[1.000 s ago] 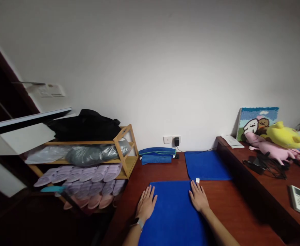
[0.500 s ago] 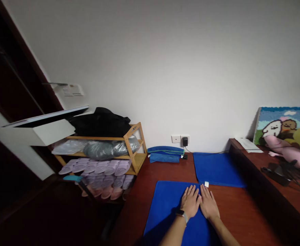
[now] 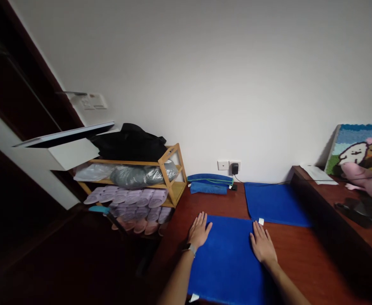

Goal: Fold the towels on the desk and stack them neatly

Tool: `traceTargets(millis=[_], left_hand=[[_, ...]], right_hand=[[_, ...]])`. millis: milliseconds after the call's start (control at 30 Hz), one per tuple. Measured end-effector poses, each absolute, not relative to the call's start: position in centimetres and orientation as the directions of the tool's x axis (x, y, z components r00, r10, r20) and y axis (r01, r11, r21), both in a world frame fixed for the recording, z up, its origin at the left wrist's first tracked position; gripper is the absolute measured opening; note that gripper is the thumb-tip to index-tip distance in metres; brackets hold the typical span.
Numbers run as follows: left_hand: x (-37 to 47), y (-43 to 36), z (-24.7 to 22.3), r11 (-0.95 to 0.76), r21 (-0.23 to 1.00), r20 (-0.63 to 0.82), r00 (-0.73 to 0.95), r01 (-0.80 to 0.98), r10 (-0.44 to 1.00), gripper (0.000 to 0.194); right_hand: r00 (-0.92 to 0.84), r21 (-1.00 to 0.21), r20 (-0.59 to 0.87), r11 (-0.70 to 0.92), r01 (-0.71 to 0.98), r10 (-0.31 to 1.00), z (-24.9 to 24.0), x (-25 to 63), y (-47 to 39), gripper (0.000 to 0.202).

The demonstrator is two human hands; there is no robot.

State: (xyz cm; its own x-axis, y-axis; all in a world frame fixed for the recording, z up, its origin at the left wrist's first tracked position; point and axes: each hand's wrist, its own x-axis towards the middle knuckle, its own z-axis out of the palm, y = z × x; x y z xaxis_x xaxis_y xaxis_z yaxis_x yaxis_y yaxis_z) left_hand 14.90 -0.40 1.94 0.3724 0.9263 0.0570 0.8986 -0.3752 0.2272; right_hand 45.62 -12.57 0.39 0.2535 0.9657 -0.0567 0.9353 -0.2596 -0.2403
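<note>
A blue towel (image 3: 228,258) lies spread flat on the reddish-brown table (image 3: 295,258). My left hand (image 3: 199,231) rests at its far left corner, fingers stretched out, with a watch on the wrist. On the right edge, close to the far right corner, my right hand (image 3: 263,243) lies flat with its fingers extended. Neither hand grasps anything. Just beyond the right fingertips is a white tag (image 3: 261,221), by the near edge of a second blue towel (image 3: 276,203). Another white tag (image 3: 194,298) shows at the spread towel's near left corner.
Folded blue cloths (image 3: 209,188) sit against the wall beneath a socket with a black plug (image 3: 235,168). Left of the table stands a wooden rack (image 3: 173,186) with slippers. A raised surface on the right carries a pink plush toy (image 3: 363,180), cables and a picture (image 3: 360,148).
My left hand has moved left from the towel's middle to its far left corner. My right hand remains near the right edge. The view has shifted slightly.
</note>
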Motion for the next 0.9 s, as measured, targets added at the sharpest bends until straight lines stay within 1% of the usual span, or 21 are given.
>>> traceTargets(millis=[67, 167, 267, 333, 433, 500, 600, 667, 733, 833, 900], left_hand=[[13.8, 0.0, 2.0, -0.349, 0.238, 0.062, 0.345, 0.906, 0.937, 0.077], [13.6, -0.1, 2.6, -0.326, 0.256, 0.099, 0.311, 0.910, 0.945, 0.074], [15.8, -1.8, 3.2, -0.375, 0.284, 0.172, 0.339, 0.882, 0.925, 0.069], [18.6, -4.0, 3.2, -0.498, 0.298, 0.210, 0.453, 0.814, 0.867, 0.066], [24.2, -7.6, 2.5, -0.730, 0.286, 0.223, 0.698, 0.621, 0.681, 0.063], [27.3, -9.3, 1.7, -0.770, 0.299, 0.212, 0.747, 0.564, 0.630, 0.064], [29.4, -9.8, 0.6, -0.727, 0.334, 0.177, 0.718, 0.600, 0.673, 0.065], [28.4, -8.9, 0.4, -0.685, 0.336, 0.166, 0.675, 0.646, 0.718, 0.065], [26.0, -7.5, 0.7, -0.621, 0.317, 0.148, 0.610, 0.717, 0.779, 0.065], [20.9, -5.0, 1.7, -0.468, 0.271, 0.078, 0.466, 0.841, 0.882, 0.070], [17.5, -3.6, 2.1, -0.371, 0.237, 0.058, 0.368, 0.898, 0.928, 0.073]], right_hand=[[0.256, -0.233, -0.063, -0.264, 0.936, 0.965, 0.5, 45.6, -12.6, 0.072], [0.255, -0.248, -0.071, -0.265, 0.932, 0.964, 0.7, 45.6, -12.6, 0.071], [0.246, -0.268, -0.068, -0.255, 0.929, 0.967, 0.9, 45.6, -12.6, 0.072], [0.242, -0.261, -0.070, -0.252, 0.932, 0.968, 0.8, 45.7, -12.6, 0.072], [0.237, -0.240, -0.075, -0.248, 0.939, 0.969, 0.4, 45.8, -12.6, 0.072], [0.220, -0.230, -0.067, -0.230, 0.946, 0.973, -0.1, 46.0, -12.5, 0.072], [0.206, -0.224, -0.055, -0.214, 0.951, 0.977, -0.6, 46.2, -12.4, 0.071], [0.219, -0.228, -0.055, -0.226, 0.947, 0.974, -0.8, 46.2, -12.3, 0.072], [0.232, -0.234, -0.053, -0.238, 0.943, 0.971, -0.6, 46.1, -12.3, 0.072], [0.240, -0.247, -0.044, -0.243, 0.938, 0.970, -0.3, 46.0, -12.4, 0.073], [0.241, -0.261, -0.042, -0.244, 0.934, 0.970, -0.2, 45.9, -12.5, 0.073]])
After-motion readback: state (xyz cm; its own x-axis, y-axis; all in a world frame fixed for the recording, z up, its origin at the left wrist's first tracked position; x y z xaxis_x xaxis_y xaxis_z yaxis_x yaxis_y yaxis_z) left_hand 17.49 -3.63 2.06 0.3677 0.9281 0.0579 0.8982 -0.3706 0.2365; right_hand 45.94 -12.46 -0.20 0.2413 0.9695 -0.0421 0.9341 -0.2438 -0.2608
